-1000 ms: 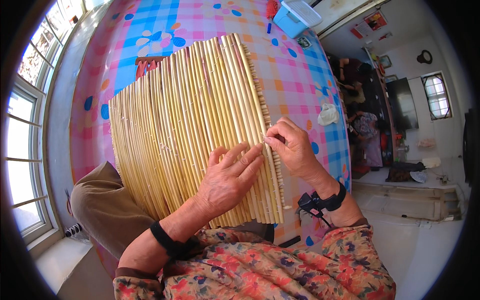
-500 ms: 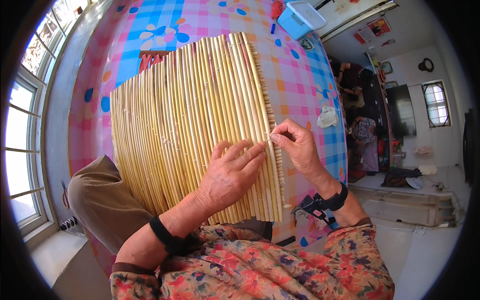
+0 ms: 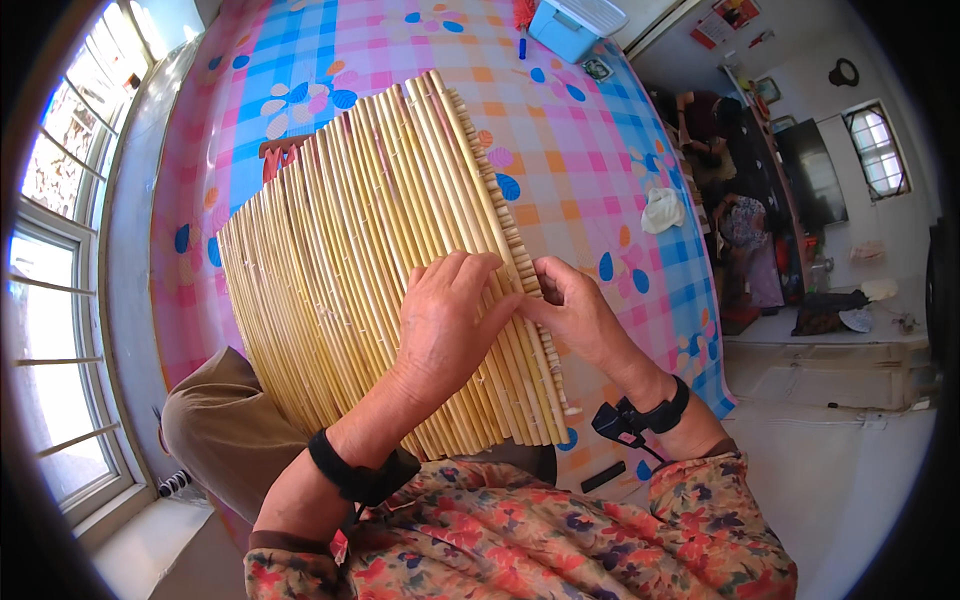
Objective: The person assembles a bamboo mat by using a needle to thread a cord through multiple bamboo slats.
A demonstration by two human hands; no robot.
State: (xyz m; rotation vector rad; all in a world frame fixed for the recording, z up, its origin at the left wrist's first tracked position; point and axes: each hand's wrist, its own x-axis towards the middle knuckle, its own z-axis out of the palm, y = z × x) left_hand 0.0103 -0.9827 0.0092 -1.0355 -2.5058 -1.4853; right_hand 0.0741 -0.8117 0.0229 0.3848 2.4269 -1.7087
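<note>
A stiff mat of yellow plant stalks [image 3: 340, 250], lashed side by side with short pale ties, lies tilted across my lap. Cut stalk ends show in a second layer along its right edge. My left hand [image 3: 445, 315] lies on top near that edge, fingers slightly bent and thumb stretched to the right. At the edge, my right hand [image 3: 575, 310] has its thumb on the outermost stalks and its fingers curled at the side, closed around the rim. The two thumbs nearly meet. Any thread between them is too small to make out.
A checked, flowered cover [image 3: 560, 190] spreads beneath the mat. Beyond lie a light-blue box [image 3: 575, 30], a white crumpled cloth [image 3: 662, 211] and a reddish-brown object [image 3: 280, 155] partly under the mat. A dark flat bar [image 3: 603, 475] lies near my right wrist. Other people [image 3: 715, 125] are at the far right.
My left hand has turned, its fingers pointing more upward and its thumb reaching right. My right hand has gone from a fingertip pinch above the edge to closing around it. The view has shifted slightly.
</note>
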